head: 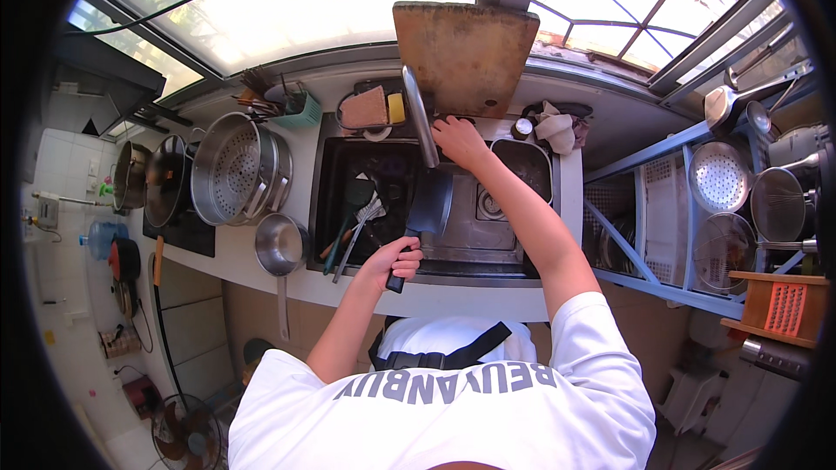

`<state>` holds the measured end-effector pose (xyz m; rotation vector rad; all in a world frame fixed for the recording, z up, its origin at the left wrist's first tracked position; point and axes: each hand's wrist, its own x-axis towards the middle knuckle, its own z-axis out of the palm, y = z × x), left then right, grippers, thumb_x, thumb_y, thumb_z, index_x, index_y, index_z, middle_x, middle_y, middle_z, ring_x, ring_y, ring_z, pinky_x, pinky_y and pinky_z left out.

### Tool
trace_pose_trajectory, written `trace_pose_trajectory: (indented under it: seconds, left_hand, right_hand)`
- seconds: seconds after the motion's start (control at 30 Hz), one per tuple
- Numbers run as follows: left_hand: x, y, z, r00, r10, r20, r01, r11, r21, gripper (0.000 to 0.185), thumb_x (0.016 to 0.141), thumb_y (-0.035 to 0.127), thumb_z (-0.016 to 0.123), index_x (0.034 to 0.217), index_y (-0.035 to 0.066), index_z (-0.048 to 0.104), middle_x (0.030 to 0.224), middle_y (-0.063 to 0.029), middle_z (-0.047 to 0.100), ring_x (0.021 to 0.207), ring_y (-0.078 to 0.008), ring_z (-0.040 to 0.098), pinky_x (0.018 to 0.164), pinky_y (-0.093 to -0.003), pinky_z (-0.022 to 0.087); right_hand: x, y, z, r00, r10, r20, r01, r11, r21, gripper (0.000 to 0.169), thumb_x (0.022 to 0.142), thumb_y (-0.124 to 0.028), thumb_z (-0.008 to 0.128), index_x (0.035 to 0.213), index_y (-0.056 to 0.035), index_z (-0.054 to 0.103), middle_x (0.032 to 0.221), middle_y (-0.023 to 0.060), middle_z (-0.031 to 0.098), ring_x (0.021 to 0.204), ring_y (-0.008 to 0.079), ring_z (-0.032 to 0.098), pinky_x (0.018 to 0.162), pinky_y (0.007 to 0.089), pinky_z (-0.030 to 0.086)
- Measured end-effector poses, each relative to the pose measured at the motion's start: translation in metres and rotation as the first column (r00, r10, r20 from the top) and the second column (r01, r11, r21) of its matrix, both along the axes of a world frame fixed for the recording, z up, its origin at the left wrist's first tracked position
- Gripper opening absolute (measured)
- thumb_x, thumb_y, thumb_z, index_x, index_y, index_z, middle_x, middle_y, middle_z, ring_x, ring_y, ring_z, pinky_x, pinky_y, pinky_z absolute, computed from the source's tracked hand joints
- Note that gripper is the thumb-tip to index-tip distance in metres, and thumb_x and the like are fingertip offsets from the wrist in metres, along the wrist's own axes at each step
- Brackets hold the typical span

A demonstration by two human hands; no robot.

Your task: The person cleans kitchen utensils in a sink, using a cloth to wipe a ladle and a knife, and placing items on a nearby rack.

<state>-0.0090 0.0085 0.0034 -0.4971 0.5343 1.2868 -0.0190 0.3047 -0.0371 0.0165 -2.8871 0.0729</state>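
Note:
My left hand grips the dark handle of a cleaver, whose broad blade points away from me over the sink. My right hand reaches across the sink to the base of the metal faucet. Its fingertips are partly hidden, so I cannot tell whether they grip anything. Behind that hand a wooden cutting board stands upright against the window. In the left basin lie several long-handled utensils. A metal basin sits at the sink's right side, partly covered by my forearm.
A saucepan stands left of the sink, its handle jutting past the counter edge. Beyond it are a large steamer pot and a lidded pan. Cloths lie at the back right. A blue rack holds strainers.

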Motion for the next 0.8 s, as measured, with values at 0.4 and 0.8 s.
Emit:
trace_pose_trajectory:
  seconds: [0.4,0.8]
  left_hand:
    - [-0.01,-0.004,0.0,1.0,0.007,0.019,-0.008,0.998,0.061,0.024,0.1,0.019,0.044,0.077,0.01,0.045,0.054,0.0056,0.03,0.038,-0.0036,0.028,0.031,-0.0184,0.027]
    - [-0.015,0.001,-0.005,0.991,-0.048,-0.124,0.053,0.998,0.037,0.023,0.1,0.02,0.043,0.079,0.011,0.045,0.052,0.0073,0.027,0.036,-0.0026,0.026,0.031,-0.0186,0.024]
  right_hand:
    - [0.002,0.002,-0.003,1.0,-0.005,-0.008,0.005,0.999,0.038,0.02,0.078,-0.012,0.061,0.097,-0.0142,0.058,0.096,0.0029,0.061,0.094,0.0239,0.058,0.074,0.0373,0.049]
    - [0.079,-0.073,0.019,0.987,-0.151,-0.055,0.064,0.686,-0.725,0.032,0.075,-0.009,0.066,0.107,-0.0019,0.059,0.117,0.016,0.055,0.101,0.0358,0.057,0.086,0.0425,0.047]
